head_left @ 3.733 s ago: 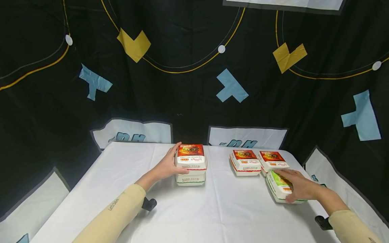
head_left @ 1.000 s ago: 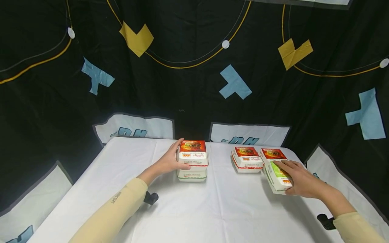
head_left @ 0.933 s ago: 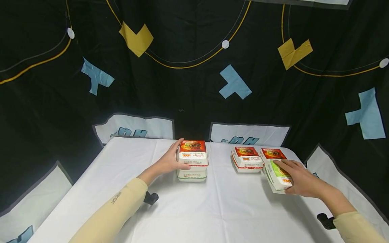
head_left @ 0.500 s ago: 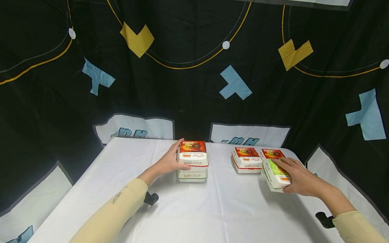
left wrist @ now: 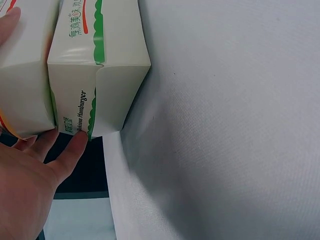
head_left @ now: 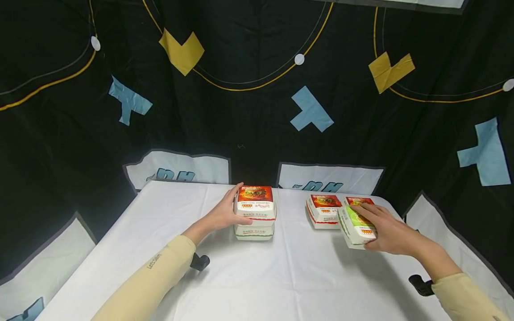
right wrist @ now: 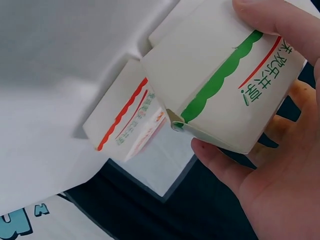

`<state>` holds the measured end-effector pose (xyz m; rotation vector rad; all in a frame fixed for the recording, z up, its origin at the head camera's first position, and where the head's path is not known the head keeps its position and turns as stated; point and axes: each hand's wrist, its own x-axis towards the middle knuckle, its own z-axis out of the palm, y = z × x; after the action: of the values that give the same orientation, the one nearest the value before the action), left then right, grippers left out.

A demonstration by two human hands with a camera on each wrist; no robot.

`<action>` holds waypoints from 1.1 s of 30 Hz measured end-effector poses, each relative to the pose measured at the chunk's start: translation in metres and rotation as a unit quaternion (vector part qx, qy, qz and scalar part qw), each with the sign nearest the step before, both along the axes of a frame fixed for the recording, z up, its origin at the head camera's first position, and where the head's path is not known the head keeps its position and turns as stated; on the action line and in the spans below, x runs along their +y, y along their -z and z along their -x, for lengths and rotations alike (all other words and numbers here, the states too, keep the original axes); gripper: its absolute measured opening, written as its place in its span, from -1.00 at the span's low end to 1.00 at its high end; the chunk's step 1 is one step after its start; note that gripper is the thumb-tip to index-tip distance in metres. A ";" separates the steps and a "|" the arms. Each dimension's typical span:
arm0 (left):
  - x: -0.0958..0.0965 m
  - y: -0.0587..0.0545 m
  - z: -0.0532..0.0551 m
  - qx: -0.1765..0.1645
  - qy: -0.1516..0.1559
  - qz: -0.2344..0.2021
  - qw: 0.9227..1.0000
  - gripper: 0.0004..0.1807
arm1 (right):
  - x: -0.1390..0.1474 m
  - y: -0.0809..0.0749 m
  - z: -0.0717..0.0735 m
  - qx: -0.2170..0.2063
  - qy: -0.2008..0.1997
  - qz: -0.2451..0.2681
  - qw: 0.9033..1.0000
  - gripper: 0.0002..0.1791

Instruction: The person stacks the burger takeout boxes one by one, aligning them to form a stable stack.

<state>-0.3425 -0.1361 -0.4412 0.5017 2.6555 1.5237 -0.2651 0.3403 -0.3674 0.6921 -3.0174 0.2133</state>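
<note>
At mid-table my left hand [head_left: 218, 216] grips a red-topped hamburger box [head_left: 255, 206] from its left side, thumb along the front. That box sits on a green-trimmed hamburger box [head_left: 254, 232]; in the left wrist view a fingertip touches this lower box [left wrist: 112, 75] too. To the right, my right hand [head_left: 393, 229] holds a green-topped hamburger box [head_left: 357, 226] above the table, its shadow falling below. The right wrist view shows the thumb and fingers on opposite sides of this green-trimmed box [right wrist: 215, 75]. Its underside faces are partly hidden.
Two red-topped hamburger boxes stand behind the held box: one at the left [head_left: 324, 209], the other box [head_left: 358, 201] partly covered. A white cloth covers the table [head_left: 265, 276]. Beyond its far edge hangs a black curtain [head_left: 241, 120] with taped shapes.
My right hand has raised the green-topped box off the table and carried it left and away from me, over the red-topped boxes' front. The left hand keeps its hold on the stack.
</note>
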 end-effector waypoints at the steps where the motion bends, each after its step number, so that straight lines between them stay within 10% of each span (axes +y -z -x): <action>1: 0.000 0.000 0.000 0.001 0.001 0.000 1.000 0.33 | -0.001 0.000 0.000 0.001 0.000 -0.001 1.000 0.11; 33: -0.001 0.000 0.000 0.000 0.000 0.001 1.000 0.35 | -0.049 -0.003 0.018 0.011 -0.044 0.018 0.999 0.15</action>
<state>-0.3423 -0.1371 -0.4415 0.5014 2.6573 1.5217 -0.2832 0.2914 -0.3648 0.8207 -2.9582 0.2595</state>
